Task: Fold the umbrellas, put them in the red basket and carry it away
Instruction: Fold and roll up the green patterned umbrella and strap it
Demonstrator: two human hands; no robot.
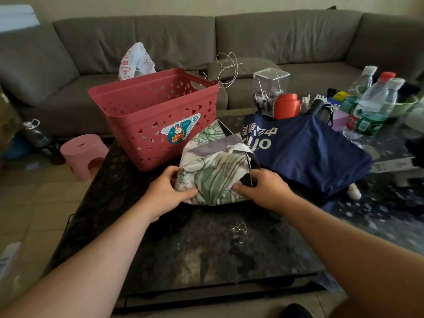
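Left hand (pixel 168 191) and right hand (pixel 261 188) both grip the floral umbrella (pixel 215 168) near the red basket (pixel 153 115). Risk: loose canopy may spring open if either grip slackens.

Both bare forearms reach forward from the lower corners, converging toward twelve o'clock. The left hand (pixel 168 189) curls its fingers and thumb around the near-left edge of a bunched green-and-white leaf-patterned fabric umbrella (pixel 215 166). The right hand (pixel 263 188), at three o'clock of the left, grips its near-right edge, thumb pressing the cloth.
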